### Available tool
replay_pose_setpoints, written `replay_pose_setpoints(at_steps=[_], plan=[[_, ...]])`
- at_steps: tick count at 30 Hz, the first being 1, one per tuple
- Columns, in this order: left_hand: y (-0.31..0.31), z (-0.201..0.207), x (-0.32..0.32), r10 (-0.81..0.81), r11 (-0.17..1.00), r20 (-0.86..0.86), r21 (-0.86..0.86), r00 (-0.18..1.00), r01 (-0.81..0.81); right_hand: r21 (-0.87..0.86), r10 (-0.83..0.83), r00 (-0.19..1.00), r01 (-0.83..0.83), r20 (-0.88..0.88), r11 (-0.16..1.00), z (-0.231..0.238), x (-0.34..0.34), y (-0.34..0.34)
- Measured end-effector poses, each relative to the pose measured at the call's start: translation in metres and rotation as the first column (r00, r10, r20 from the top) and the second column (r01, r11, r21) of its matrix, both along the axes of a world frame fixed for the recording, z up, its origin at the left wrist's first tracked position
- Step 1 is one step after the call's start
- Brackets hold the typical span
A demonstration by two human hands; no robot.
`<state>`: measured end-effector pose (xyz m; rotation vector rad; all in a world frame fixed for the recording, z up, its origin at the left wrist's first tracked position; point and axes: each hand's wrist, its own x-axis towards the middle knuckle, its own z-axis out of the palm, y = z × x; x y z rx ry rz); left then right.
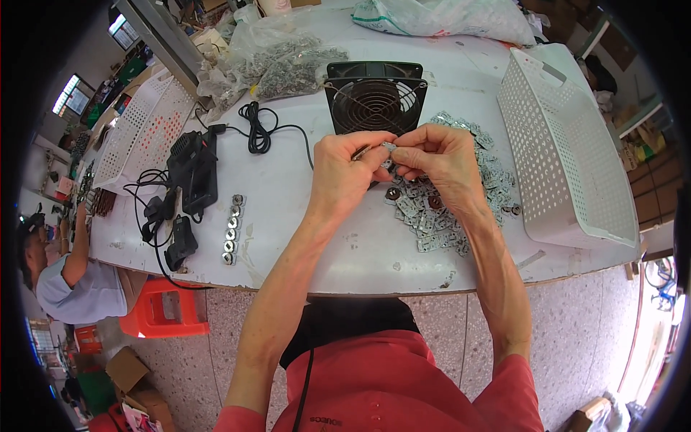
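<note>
My left hand (347, 164) and my right hand (443, 160) meet over the table in front of a black square fan (376, 101). Both pinch a small silvery metal plate (389, 148) between fingertips; its detail is partly hidden by the fingers. A short dark, thin piece (360, 152) shows between the fingers of my left hand; I cannot make out what it is. Beneath and beside my right hand spreads a heap of similar metal plates (432, 223), with some small round dark parts (392, 193) among them.
A short row of metal parts (232, 230) lies left, near black power tools or adapters (193, 173) and a coiled cable (257, 129). White perforated baskets (536, 144) stand at both sides. Clear bags of parts (288, 68) lie behind. A person (72, 281) sits far left by a red stool (165, 309).
</note>
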<state>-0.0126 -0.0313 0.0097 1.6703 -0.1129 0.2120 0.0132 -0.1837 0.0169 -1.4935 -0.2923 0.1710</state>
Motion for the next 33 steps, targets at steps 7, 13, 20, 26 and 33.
replay_pose_setpoints(at_steps=[7,13,20,26,33], plan=[[-0.005,-0.004,-0.001,0.026,0.997,-0.010,-0.066,1.000,-0.027,0.011,-0.017,1.000,0.017,-0.005,1.000,-0.001,0.000,0.000],[-0.006,0.007,-0.002,-0.041,0.987,-0.130,-0.156,0.991,0.020,0.013,-0.026,0.998,0.027,-0.052,1.000,0.003,0.002,-0.005],[0.006,0.005,0.003,-0.059,0.993,-0.033,-0.104,0.998,0.056,0.011,-0.023,0.999,0.023,-0.047,1.000,0.004,0.004,-0.007],[0.004,-0.001,0.005,-0.029,0.999,0.035,0.015,0.999,0.028,-0.013,-0.026,0.998,0.025,-0.058,1.000,0.000,0.006,-0.007],[0.004,-0.006,0.007,-0.008,1.000,0.068,0.021,0.998,0.007,-0.007,-0.032,0.997,0.031,-0.077,0.999,-0.006,0.008,-0.003]])
